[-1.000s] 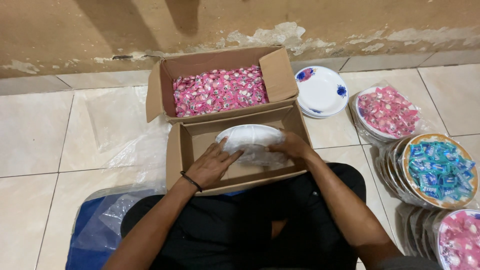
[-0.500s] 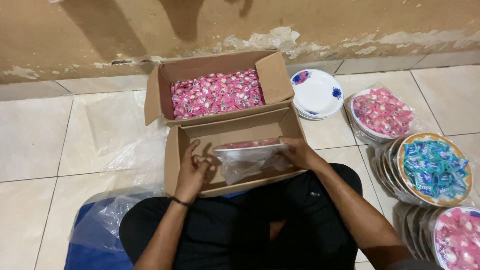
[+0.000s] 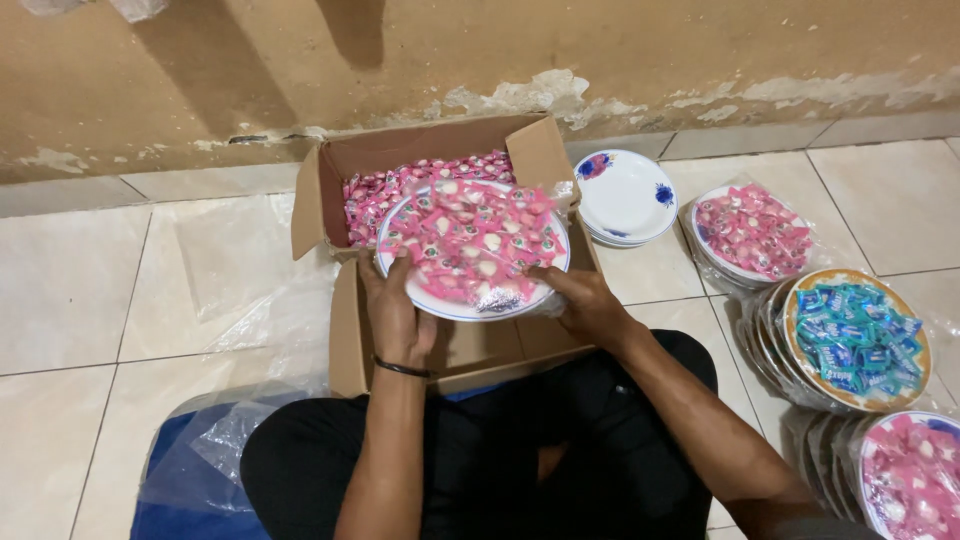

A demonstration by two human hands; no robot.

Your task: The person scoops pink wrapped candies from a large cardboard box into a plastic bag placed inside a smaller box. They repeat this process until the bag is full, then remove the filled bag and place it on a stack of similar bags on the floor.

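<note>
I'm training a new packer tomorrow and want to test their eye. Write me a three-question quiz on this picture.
1. True or false: both hands hold the wrapped plate of pink sweets above the cartons.
2. Which hand wears a dark wristband? A) left hand B) right hand C) neither
3. What colour are the sweets on the gold-rimmed plate at the right?

Key:
1. True; one hand grips each side of it.
2. A.
3. Blue. The bare white plates beside the far carton hold none.
</note>
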